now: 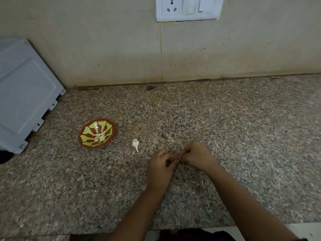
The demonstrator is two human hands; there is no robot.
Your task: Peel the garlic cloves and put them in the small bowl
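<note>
Two bare forearms come in from the bottom edge, over a strip of dark cloth (191, 234) at the front of the counter, and meet just right of the middle. The left hand (160, 162) has its fingers curled in tight, thumb and fingertips drawn to a pinch. The right hand (196, 156) is curled the same way, knuckles up, its fingertips pressed against those of the left. Between them a small bit (176, 158), reddish-brown, shows in the pinch of both hands; it is too small and too covered to tell whether it is a clove.

Both hands hover low over the speckled granite counter (243, 127). Just beyond the left hand and a little to its left lies one white garlic clove (135, 144) with its skin on, papery tail pointing toward the camera, apart from both hands. Further left stands the small bowl (88, 129), red-brown with yellow-green patches, holding a little heap of pale peeled cloves (100, 137).

At the far left a white appliance (26, 94) stands on the counter. Behind everything rises a beige tiled wall (112, 49), stained near its foot, with a white socket and switch plate (188, 8) at the top.
</note>
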